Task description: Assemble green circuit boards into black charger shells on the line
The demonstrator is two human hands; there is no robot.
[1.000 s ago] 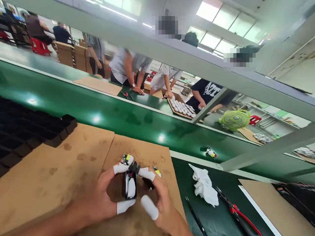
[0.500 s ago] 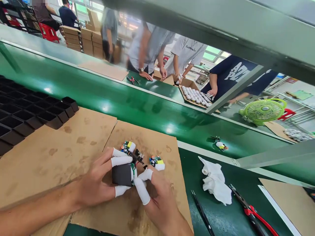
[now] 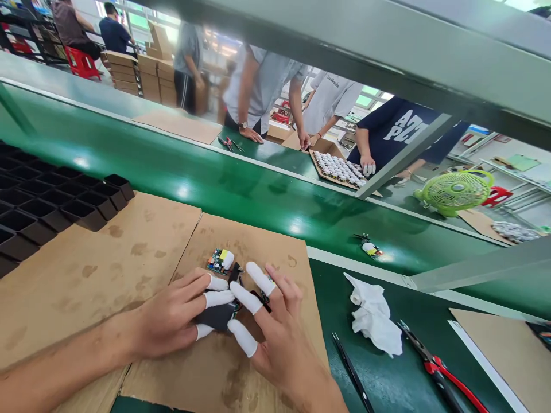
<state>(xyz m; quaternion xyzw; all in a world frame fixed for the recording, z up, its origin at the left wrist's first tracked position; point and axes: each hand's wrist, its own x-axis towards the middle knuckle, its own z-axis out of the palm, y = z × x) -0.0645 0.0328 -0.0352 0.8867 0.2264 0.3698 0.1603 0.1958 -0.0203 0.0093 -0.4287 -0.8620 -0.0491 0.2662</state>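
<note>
Fingers of my left hand (image 3: 172, 315), in white finger cots, are wrapped round a small black plastic case (image 3: 215, 317) just above the cardboard. My right hand (image 3: 278, 324), also in white finger cots, has its thumb and index finger at the case's right end, with the middle finger stretched out. A bit of green circuit board was at this end; now the fingers mostly hide it. Dark connector parts (image 3: 236, 272) stick out beyond the fingertips. Behind the hands lies a circuit board (image 3: 221, 261) with yellow and white parts. Another board is mostly covered by my right hand.
Rows of open black cases (image 3: 47, 195) stand at left on the cardboard (image 3: 150, 229). At right lie black tweezers (image 3: 353, 373), a white crumpled cloth (image 3: 374, 315) and red-handled pliers (image 3: 434, 367). A board (image 3: 371, 249) sits on the green belt (image 3: 258, 212). Co-workers stand beyond it.
The case has tipped lower and flatter in my left hand. My right fingers have spread from a pinch at its end. The board on the belt has moved slightly left.
</note>
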